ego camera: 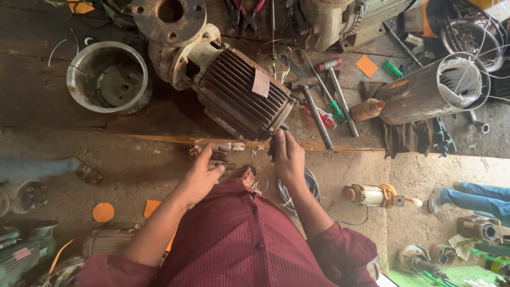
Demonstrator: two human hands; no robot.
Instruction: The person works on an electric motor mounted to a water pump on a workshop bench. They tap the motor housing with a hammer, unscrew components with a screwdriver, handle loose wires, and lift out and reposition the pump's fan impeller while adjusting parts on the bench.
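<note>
Right hand (288,157): grip clenched round a small dark tool (272,150), a handle or rod whose kind cannot be told, with the tip at the near lower corner of the motor (241,94). Left hand (204,172): fingers loosely extended, palm turned inward, just left of the right hand; it looks released, nothing seen in it.

Motor: ribbed iron body lying on its side on the worktop (48,101), directly above the grip, with a rusty flange end further away up and to the left. Judged very heavy, rigid and rough; the fins are rusty and greasy, so grimy rather than slippery. Not a one-hand lift. Best hold would be under the body with both hands, or at the flange. Fins give purchase but the edges may be sharp. The tool in the grip is light, stiff and easy to hold.

Just right of the grip: a hammer (313,106) and a red-headed mallet (336,90), handles pointing toward the person, beside a green-handled screwdriver (337,110). Further right, a brown bottle (366,110) lies on a dark cloth (409,135).

Containers: a metal bowl (109,77), well to the left of the grip, holds a dark round metal part and little else. A steel cylinder (433,89) lying on its side far right has its open end packed with pale wire windings. A wire basket (470,32) beyond it holds small metal bits, too small to tell.

Below the grip: the floor (133,170), sandalled feet, a coil of wire (305,186).
</note>
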